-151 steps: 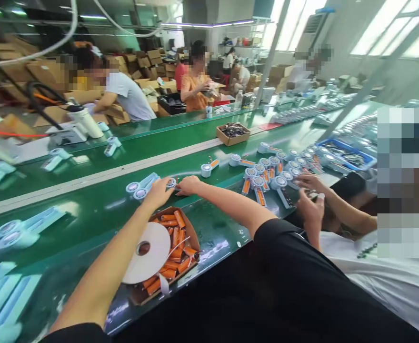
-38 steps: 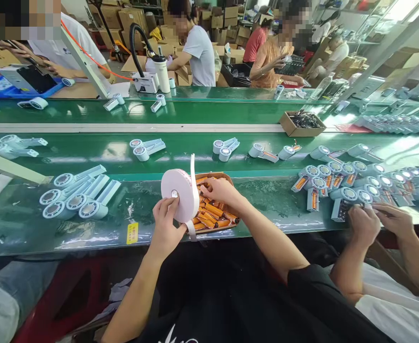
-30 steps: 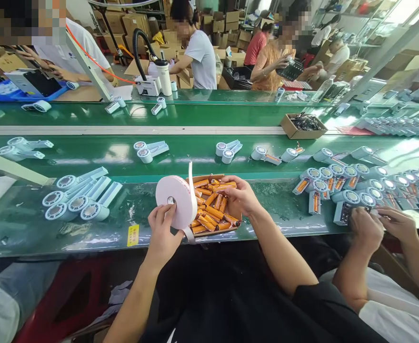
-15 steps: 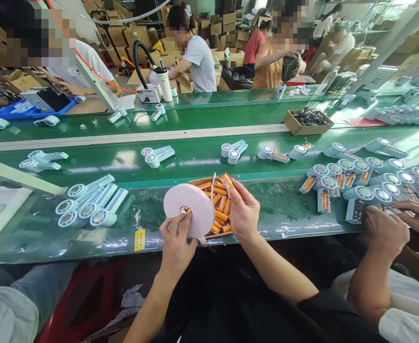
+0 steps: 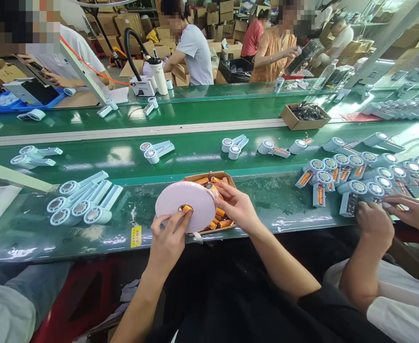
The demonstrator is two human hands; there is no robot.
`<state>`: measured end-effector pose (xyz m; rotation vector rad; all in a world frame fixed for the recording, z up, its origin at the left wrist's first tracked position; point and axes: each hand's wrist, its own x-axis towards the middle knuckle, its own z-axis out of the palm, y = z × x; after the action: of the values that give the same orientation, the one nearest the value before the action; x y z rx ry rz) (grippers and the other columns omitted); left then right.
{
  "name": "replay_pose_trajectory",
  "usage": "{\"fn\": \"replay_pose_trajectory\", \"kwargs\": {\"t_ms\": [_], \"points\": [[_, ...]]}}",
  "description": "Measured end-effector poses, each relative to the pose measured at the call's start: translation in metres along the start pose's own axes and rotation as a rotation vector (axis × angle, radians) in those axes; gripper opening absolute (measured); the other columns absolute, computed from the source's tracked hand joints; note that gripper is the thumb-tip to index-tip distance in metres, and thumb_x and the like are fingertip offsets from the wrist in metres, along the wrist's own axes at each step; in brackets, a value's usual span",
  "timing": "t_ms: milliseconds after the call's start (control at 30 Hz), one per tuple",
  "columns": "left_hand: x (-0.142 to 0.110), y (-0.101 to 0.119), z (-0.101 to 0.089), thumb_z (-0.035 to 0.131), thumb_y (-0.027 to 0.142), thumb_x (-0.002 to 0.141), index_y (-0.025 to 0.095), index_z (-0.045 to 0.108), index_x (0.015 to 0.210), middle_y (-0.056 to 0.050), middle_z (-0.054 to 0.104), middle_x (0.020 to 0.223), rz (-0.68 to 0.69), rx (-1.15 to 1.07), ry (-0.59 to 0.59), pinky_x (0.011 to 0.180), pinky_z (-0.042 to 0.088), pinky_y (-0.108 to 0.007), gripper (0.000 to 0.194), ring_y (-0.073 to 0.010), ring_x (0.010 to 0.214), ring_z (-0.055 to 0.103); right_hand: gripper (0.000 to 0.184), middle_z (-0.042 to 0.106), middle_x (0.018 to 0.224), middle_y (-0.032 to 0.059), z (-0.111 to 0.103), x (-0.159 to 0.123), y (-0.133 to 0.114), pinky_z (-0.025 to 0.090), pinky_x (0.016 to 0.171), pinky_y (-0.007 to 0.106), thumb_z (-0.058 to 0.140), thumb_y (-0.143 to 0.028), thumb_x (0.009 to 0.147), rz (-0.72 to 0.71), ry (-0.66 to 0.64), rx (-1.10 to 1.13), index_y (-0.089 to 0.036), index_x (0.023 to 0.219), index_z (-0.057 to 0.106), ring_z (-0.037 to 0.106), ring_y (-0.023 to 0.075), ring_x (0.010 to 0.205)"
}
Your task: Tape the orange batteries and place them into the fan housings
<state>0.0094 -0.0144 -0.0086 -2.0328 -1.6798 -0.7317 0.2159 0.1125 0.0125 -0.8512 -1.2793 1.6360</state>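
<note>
I have the left hand [image 5: 168, 243] grasping the white roll [image 5: 170, 205] by its central hole, in front of the left part of the box [image 5: 214, 230] of orange cylinders [image 5: 225, 223]. The roll's face shows fuller than half a second ago. The right hand [image 5: 240, 209] has come in to the roll's right edge, where the loose strip stood up. It held an orange cylinder then; whether its fingers are closed on one now, I cannot tell
</note>
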Motion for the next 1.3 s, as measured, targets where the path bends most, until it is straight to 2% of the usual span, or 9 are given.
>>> {"fn": "replay_pose_trajectory", "kwargs": {"t_ms": [133,200,433,533,633,800,933,1067,1300], "points": [[0.006,-0.005,-0.007,0.066,0.000,0.088,0.027,0.072,0.137,-0.004,0.080,0.117,0.072,0.037,-0.024,0.120,0.035,-0.051,0.056,-0.0298,0.109,0.047,0.061,0.083,0.116,0.0091,-0.028,0.014,-0.028,0.060,0.109,0.050,0.096,-0.047,0.069,0.155,-0.298,-0.095,-0.019,0.121,0.081,0.076,0.0320,0.117],[0.008,-0.001,-0.008,0.066,0.000,0.088,0.031,0.070,0.141,-0.003,0.080,0.116,0.064,0.058,-0.024,0.121,0.032,-0.053,0.061,-0.0297,0.107,0.047,0.053,0.085,0.103,0.0080,-0.035,0.019,-0.034,0.063,0.101,0.048,0.099,-0.042,0.065,0.156,-0.296,-0.097,-0.018,0.109,0.083,0.080,0.0297,0.104],[0.012,0.021,0.001,0.074,0.013,0.089,0.031,0.062,0.150,-0.007,0.077,0.109,-0.030,0.106,0.096,0.103,0.041,-0.049,0.065,-0.0306,0.104,0.048,0.054,0.082,0.103,0.0033,0.011,-0.003,0.011,0.064,0.096,0.042,0.101,-0.040,0.063,-0.147,0.329,0.313,-0.025,0.104,0.070,0.079,0.0237,0.099],[0.005,0.035,0.003,0.077,0.022,0.089,0.026,0.061,0.151,-0.010,0.074,0.107,-0.038,0.053,0.073,0.097,0.042,-0.046,0.065,-0.0295,0.101,0.049,0.051,0.080,0.098,0.0006,0.027,-0.011,0.019,0.064,0.096,0.040,0.099,-0.036,0.067,-0.198,0.441,0.383,-0.026,0.105,0.067,0.079,0.0216,0.096],[-0.005,0.047,0.001,0.077,0.020,0.088,0.027,0.063,0.149,-0.009,0.073,0.106,0.013,-0.058,-0.039,0.095,0.042,-0.042,0.063,-0.0267,0.099,0.051,0.036,0.079,0.087,-0.0028,-0.005,0.000,-0.016,0.065,0.086,0.030,0.098,-0.029,0.068,-0.245,0.421,0.390,-0.025,0.090,0.070,0.078,0.0164,0.085],[0.012,0.014,-0.008,0.085,0.028,0.082,0.027,0.063,0.148,-0.009,0.072,0.134,-0.020,-0.210,-0.459,0.107,0.042,-0.046,0.070,-0.0307,0.120,0.052,0.015,0.078,0.090,-0.0136,-0.108,0.028,-0.094,0.054,0.080,0.011,0.079,-0.022,0.087,-0.775,0.606,0.378,-0.035,0.094,0.080,0.076,0.0056,0.095],[0.067,-0.031,-0.003,0.086,0.043,0.081,0.029,0.069,0.140,-0.006,0.070,0.142,-0.045,-0.358,-0.699,0.113,0.043,-0.051,0.063,-0.0345,0.135,0.051,0.039,0.077,0.083,-0.0089,-0.124,0.006,-0.077,0.062,0.078,0.020,0.097,-0.018,0.064,-0.698,0.597,0.296,-0.036,0.096,0.082,0.076,0.0092,0.078],[0.155,-0.018,0.051,0.063,0.027,0.097,0.029,0.073,0.134,-0.007,0.076,0.128,-0.003,-0.275,-0.712,0.108,0.049,-0.043,0.038,-0.0279,0.122,0.063,0.059,0.080,0.083,-0.0008,-0.109,-0.023,-0.023,0.068,0.071,0.040,0.099,-0.019,0.055,-0.403,0.691,0.264,-0.030,0.110,0.078,0.080,0.0235,0.079],[0.297,0.080,0.198,0.061,0.035,0.102,0.023,0.054,0.153,-0.018,0.053,0.158,0.047,-0.119,-0.715,0.109,0.052,-0.052,0.053,-0.0366,0.143,0.051,0.058,0.084,0.090,0.0061,-0.112,-0.044,-0.005,0.069,0.077,0.048,0.099,-0.032,0.058,-0.222,0.673,0.238,-0.026,0.111,0.076,0.082,0.0305,0.084]]}}
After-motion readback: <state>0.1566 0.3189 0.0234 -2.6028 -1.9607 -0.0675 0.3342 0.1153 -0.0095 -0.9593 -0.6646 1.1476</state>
